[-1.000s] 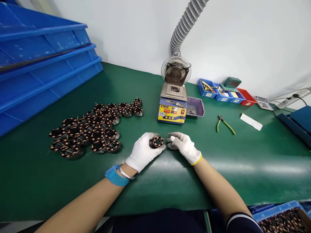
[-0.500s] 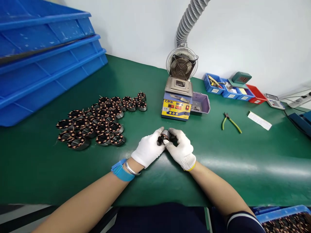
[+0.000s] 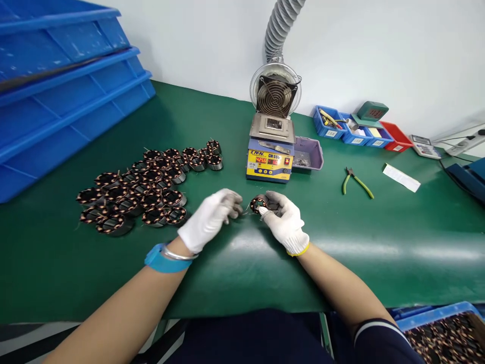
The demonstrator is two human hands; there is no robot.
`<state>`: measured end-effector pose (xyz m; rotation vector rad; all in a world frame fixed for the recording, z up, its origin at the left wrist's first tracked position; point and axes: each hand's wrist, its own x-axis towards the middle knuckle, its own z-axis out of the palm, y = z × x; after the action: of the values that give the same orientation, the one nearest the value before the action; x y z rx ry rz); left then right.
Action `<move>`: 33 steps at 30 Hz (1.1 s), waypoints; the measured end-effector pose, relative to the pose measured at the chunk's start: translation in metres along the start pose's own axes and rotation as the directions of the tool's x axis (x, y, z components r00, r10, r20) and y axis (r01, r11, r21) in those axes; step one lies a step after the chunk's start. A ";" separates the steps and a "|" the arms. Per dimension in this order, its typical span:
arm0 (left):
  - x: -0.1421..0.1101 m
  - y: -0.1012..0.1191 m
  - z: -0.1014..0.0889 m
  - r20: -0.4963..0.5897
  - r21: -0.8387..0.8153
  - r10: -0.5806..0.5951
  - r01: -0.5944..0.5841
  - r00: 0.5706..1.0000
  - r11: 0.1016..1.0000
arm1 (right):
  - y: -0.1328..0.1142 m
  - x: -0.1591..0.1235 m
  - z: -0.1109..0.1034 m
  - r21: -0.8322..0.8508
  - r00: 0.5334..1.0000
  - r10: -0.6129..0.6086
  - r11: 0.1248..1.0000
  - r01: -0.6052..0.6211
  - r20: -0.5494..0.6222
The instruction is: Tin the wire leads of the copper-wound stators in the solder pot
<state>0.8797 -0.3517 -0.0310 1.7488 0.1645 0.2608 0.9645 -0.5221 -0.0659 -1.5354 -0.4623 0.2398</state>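
Note:
My right hand, in a white glove, grips a small round stator wound with copper wire, held just above the green mat. My left hand, also gloved, is curled closed a short way to the left of the stator, its fingertips pinched near a thin wire end; what it holds is too small to name. A blue strap and a metal bangle sit on my left wrist.
A pile of several similar stators lies at left. A solder pot with fan and grey hose stands behind my hands, a purple tray beside it. Green-handled cutters, small parts bins, stacked blue crates.
The stator has passed from my left hand to my right hand. My left hand has drawn away to the left, and the two hands have separated.

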 end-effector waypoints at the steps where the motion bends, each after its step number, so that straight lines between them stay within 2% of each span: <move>1: -0.001 0.001 0.007 0.018 0.107 -0.001 -0.001 1.000 0.994 | -0.001 -0.001 0.000 -0.013 1.000 -0.006 1.000 0.006 0.008; 3: -0.005 0.004 0.018 0.057 0.180 -0.021 0.010 0.998 0.984 | -0.002 -0.002 0.000 -0.028 1.000 -0.004 1.000 0.004 0.015; 4: -0.007 0.007 0.019 0.074 0.134 -0.038 0.028 0.997 0.991 | -0.002 -0.002 0.000 -0.026 1.000 0.002 1.000 -0.001 0.014; 6: -0.012 0.010 0.016 0.054 -0.060 -0.048 0.051 0.997 0.997 | -0.004 -0.002 0.000 -0.004 1.000 0.018 1.000 -0.018 -0.003; 8: -0.013 0.010 0.010 -0.092 -0.192 -0.032 0.014 0.995 0.981 | -0.007 -0.002 0.001 0.024 0.999 0.038 0.999 -0.038 -0.021; 10: -0.012 0.007 0.009 -0.199 -0.167 -0.008 -0.026 0.980 0.986 | -0.010 -0.003 0.003 0.032 0.998 0.050 0.998 -0.049 -0.030; 11: -0.011 0.006 0.012 -0.179 -0.112 -0.011 -0.009 0.984 0.994 | -0.011 -0.004 0.003 0.029 0.998 0.051 0.998 -0.050 -0.030; 14: -0.012 0.007 0.027 0.031 0.018 -0.100 0.099 0.995 0.995 | -0.011 -0.006 0.004 -0.005 1.000 0.021 1.000 -0.021 -0.023; 15: -0.014 0.009 0.031 0.064 0.024 -0.121 0.120 0.991 0.993 | -0.010 -0.006 0.004 -0.016 1.000 0.007 1.000 -0.007 -0.025; 17: -0.020 0.016 0.033 0.094 -0.053 -0.132 0.137 0.987 0.989 | -0.009 -0.006 0.003 -0.027 0.999 -0.015 1.000 0.014 -0.045; 19: -0.026 0.020 0.027 0.103 -0.190 -0.114 0.132 0.988 0.973 | -0.008 -0.004 0.002 -0.018 0.998 -0.021 1.000 0.020 -0.067; 21: -0.027 0.020 0.019 -0.009 -0.269 -0.100 0.094 0.995 0.958 | -0.008 -0.003 0.002 -0.002 0.997 -0.020 1.000 0.020 -0.080; 23: -0.023 0.016 0.015 -0.152 -0.224 -0.083 0.047 0.985 0.973 | -0.009 -0.004 0.003 -0.001 0.996 -0.017 1.000 0.017 -0.086; 24: -0.020 0.013 0.016 -0.177 -0.173 -0.079 0.048 0.981 0.984 | -0.009 -0.005 0.003 -0.008 0.996 -0.019 1.000 0.019 -0.090; 28: -0.018 0.009 0.032 -0.111 -0.030 -0.106 0.104 0.988 0.994 | -0.008 -0.008 0.004 -0.070 0.995 -0.063 0.996 0.057 -0.083; 31: -0.026 0.011 0.040 -0.101 -0.005 -0.018 0.017 0.995 1.000 | -0.007 -0.008 0.002 -0.111 0.993 -0.092 0.990 0.083 -0.074; 33: -0.031 0.011 0.039 -0.117 -0.047 0.028 -0.034 0.993 0.998 | -0.007 -0.008 0.001 -0.105 0.992 -0.093 0.991 0.083 -0.089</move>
<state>0.8595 -0.3988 -0.0301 1.6892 0.2136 0.3874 0.9558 -0.5247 -0.0606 -1.6133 -0.4726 0.0765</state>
